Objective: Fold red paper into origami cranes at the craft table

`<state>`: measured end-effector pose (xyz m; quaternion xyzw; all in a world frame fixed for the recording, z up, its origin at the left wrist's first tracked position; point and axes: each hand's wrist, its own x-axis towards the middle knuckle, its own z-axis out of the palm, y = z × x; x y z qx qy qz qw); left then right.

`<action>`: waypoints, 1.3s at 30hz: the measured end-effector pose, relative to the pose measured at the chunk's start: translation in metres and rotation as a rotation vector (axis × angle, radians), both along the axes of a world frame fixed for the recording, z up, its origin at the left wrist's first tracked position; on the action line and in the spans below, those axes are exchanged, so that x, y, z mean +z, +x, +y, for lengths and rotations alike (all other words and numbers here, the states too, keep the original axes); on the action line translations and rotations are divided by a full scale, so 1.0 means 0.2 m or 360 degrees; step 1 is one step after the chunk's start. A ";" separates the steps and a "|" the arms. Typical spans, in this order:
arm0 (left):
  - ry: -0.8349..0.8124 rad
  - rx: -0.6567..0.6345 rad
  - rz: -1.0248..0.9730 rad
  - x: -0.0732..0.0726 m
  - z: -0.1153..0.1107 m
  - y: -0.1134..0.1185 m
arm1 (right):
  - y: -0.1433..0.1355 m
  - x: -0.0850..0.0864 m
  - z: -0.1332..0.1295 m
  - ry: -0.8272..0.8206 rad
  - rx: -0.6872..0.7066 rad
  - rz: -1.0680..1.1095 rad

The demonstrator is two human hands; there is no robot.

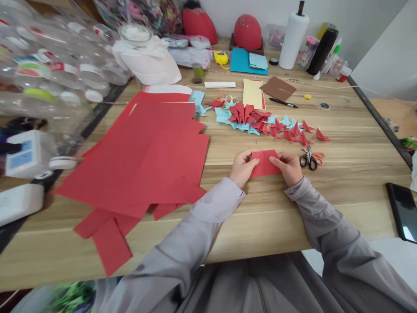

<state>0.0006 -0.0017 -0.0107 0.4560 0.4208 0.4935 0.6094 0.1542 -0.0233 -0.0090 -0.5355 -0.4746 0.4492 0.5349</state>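
A small rectangular piece of red paper (265, 163) is held between both hands just above the wooden table. My left hand (243, 167) is closed on its left edge, thumb on top. My right hand (288, 167) pinches the right side, its thumb pressing the upper face. Beyond the hands lie several red origami cranes (286, 130) and light-blue folded pieces (239, 124). Scissors with black handles (308, 161) and a pair with orange handles (319, 156) rest right of my right hand. To the left spreads a pile of large red paper sheets (146, 152).
Plastic bottles (65, 65) crowd the left edge. A yellow tape measure (220, 58), a blue paper stack (241, 61), brown paper (278, 88) and a black pen (283, 103) lie farther back. A white roll (294, 41) stands behind them. A phone (404, 211) lies at the right.
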 end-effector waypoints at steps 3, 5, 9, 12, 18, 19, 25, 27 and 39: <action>0.0016 0.0007 0.0054 0.00 0.00 0.00 | 0.00 0.00 0.00 0.0000 0.0044 0.0070; 0.0038 0.0001 0.0081 0.01 0.00 0.00 | -0.01 0.00 0.00 0.0026 0.0061 0.0072; 0.0072 0.0017 0.0114 0.02 0.00 0.01 | -0.01 0.01 -0.01 0.0124 0.0096 -0.0033; 0.0051 0.0041 0.0166 0.01 0.00 0.01 | -0.01 0.01 -0.02 0.0186 0.0121 -0.0076; 0.0010 0.0050 0.0188 0.01 0.01 0.01 | 0.00 0.00 -0.03 0.0193 0.0124 -0.0121; 0.0007 0.0050 0.0192 0.01 0.01 0.01 | 0.00 0.00 -0.03 0.0191 0.0117 -0.0132; -0.0002 0.0038 0.0172 0.00 0.01 0.00 | 0.00 0.00 -0.03 0.0285 0.0094 -0.0270; 0.0010 0.0042 0.0167 -0.01 0.01 0.00 | 0.00 0.01 -0.04 0.0341 0.0095 -0.0350; 0.0060 0.0086 0.0189 -0.02 0.02 0.01 | 0.00 0.04 -0.05 0.0479 0.0338 -0.0512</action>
